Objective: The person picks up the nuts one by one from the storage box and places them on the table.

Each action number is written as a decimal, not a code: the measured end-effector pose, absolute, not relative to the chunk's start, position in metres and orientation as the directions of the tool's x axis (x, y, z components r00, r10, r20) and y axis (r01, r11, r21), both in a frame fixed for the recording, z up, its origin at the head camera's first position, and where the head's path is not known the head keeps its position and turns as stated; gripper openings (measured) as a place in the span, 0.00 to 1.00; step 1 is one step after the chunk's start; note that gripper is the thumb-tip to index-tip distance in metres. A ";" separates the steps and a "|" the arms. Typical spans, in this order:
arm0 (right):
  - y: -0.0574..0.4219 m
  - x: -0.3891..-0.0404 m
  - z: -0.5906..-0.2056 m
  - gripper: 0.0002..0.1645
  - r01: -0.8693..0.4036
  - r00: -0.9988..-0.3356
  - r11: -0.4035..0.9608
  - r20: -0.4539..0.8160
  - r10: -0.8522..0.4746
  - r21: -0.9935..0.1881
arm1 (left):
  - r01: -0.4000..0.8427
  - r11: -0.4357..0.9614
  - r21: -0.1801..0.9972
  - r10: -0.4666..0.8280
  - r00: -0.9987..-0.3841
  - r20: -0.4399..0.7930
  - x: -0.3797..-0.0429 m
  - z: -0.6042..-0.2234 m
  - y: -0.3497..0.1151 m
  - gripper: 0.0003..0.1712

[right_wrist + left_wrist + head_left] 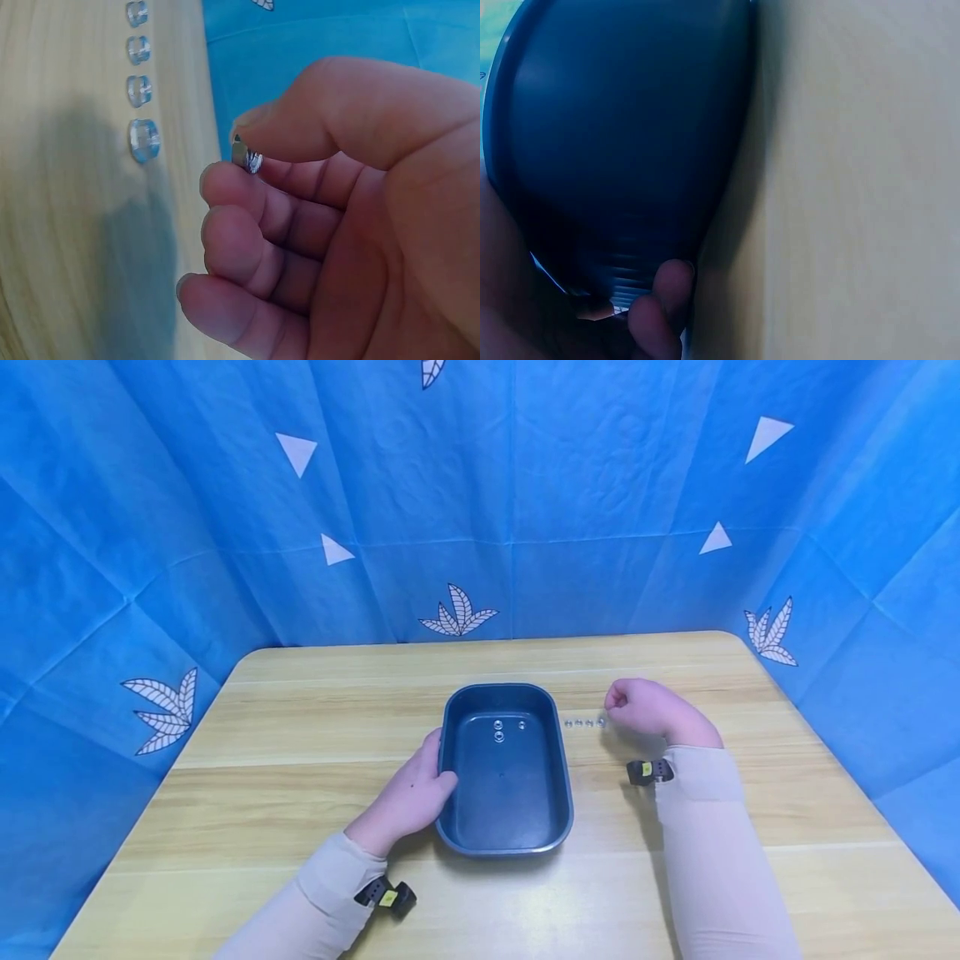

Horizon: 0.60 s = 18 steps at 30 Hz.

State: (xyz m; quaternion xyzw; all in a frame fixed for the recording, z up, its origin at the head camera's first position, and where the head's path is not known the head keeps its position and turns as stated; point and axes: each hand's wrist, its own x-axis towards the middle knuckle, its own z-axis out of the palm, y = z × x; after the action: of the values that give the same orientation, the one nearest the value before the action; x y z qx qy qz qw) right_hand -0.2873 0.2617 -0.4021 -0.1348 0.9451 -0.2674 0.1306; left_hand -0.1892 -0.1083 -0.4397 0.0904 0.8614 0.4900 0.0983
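My left hand grips the left wall of a dark blue rectangular tray, thumb over the rim. In the left wrist view its fingertips press the tray's outer side. Inside the tray, toward its far end, lie three small shiny nuts. To the right of the tray, my right hand is raised above the table. Between thumb and index finger it pinches a small metal nut, its thread showing in the right wrist view. Several more nuts stand in a row on the table, beside that hand.
The wood-grain table spreads out under everything. Behind it and at both sides hangs a blue cloth with white leaf and triangle prints. Each sleeved wrist wears a black strap with a small camera.
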 end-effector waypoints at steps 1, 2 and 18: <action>0.262 -0.288 -0.403 0.06 -0.178 -0.928 0.821 -0.185 -0.323 -0.542 | 0.063 0.506 0.861 0.251 -0.965 -0.077 -0.189 -0.440 -0.108 0.41; 0.262 -0.288 -0.404 0.06 -0.170 -0.927 0.821 -0.194 -0.320 -0.545 | 0.068 0.509 0.858 0.251 -0.965 -0.073 -0.190 -0.440 -0.108 0.41; 0.264 -0.287 -0.418 0.09 -0.069 -0.923 0.836 -0.282 -0.260 -0.545 | 0.058 0.530 0.846 0.239 -0.967 -0.084 -0.189 -0.438 -0.107 0.40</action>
State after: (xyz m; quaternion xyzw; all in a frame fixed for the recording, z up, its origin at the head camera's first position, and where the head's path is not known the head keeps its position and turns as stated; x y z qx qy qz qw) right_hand -0.2874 0.2642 -0.4184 -0.0872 0.9419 -0.2729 0.1752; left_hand -0.1894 -0.1070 -0.4384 0.0852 0.8696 0.4770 0.0949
